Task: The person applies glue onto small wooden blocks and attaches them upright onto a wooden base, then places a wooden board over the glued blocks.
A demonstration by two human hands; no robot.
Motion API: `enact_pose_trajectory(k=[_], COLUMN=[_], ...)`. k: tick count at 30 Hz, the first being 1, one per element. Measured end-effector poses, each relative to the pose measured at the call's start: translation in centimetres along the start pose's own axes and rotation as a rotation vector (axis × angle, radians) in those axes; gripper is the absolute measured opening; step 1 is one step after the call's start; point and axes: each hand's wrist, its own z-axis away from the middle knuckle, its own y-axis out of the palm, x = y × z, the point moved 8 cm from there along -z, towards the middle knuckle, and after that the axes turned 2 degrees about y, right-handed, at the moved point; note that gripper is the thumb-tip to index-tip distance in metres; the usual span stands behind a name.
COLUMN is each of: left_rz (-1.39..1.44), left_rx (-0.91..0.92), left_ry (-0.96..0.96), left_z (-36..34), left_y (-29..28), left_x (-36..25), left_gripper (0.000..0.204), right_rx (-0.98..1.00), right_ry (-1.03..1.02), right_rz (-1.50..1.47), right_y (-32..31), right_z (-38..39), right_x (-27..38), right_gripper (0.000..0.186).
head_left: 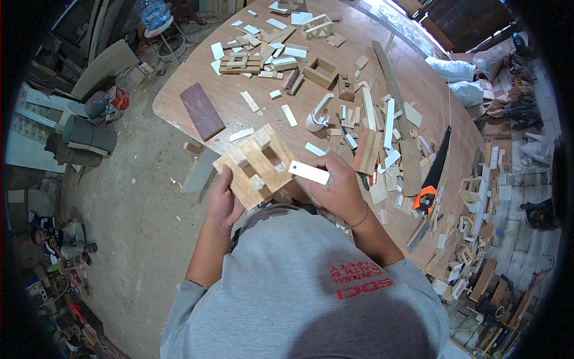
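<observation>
My left hand (225, 200) grips the lower left edge of a small wooden frame (258, 160), pale wood with slats, gaps and light blocks on it. My right hand (339, 185) holds a white wooden strip (309, 173) with a small dark hole near its left end. The strip's left end comes up to the right edge of the frame; whether they touch I cannot tell. Both pieces are held over my lap at the table's near edge. Beyond my right hand stands a white cup (317, 122) with a stick in it.
A brown table (251, 122) carries a reddish-brown board (202, 111), an open wooden box (321, 72) and many scattered offcuts. A handsaw (436, 173) with an orange handle lies at the right. Past the table's left side, a stool (162, 30) bears a water jug.
</observation>
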Motion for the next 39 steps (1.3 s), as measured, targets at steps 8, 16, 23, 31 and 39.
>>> enact_pose_trajectory(k=[8, 16, 23, 31, 39], left_rz=[-0.176, -0.214, -0.197, -0.135, -0.131], left_rx=[-0.045, -0.045, -0.086, -0.038, -0.033], left_ry=[-0.052, -0.052, -0.096, -0.101, -0.068], left_z=[1.6, 1.6, 1.3, 0.7, 0.2], left_y=[0.9, 1.6, 1.7, 2.1, 1.7], left_x=[0.5, 0.5, 0.9, 1.1, 1.0], left_gripper=[0.055, 0.055, 0.054, 0.055, 0.055], right_rx=[0.167, 0.279, 0.398, 0.375, 0.366], right_ry=[-0.105, -0.176, -0.065, -0.225, -0.285], right_rz=[-0.011, 0.028, -0.062, 0.122, 0.082], right_y=[0.5, 1.6, 3.1, 3.3, 3.2], right_z=[-1.3, -2.1, -2.0, -1.8, -2.1], right_x=[2.0, 2.7, 0.4, 1.0, 1.5], right_gripper=[0.024, 0.026, 0.025, 0.023, 0.026])
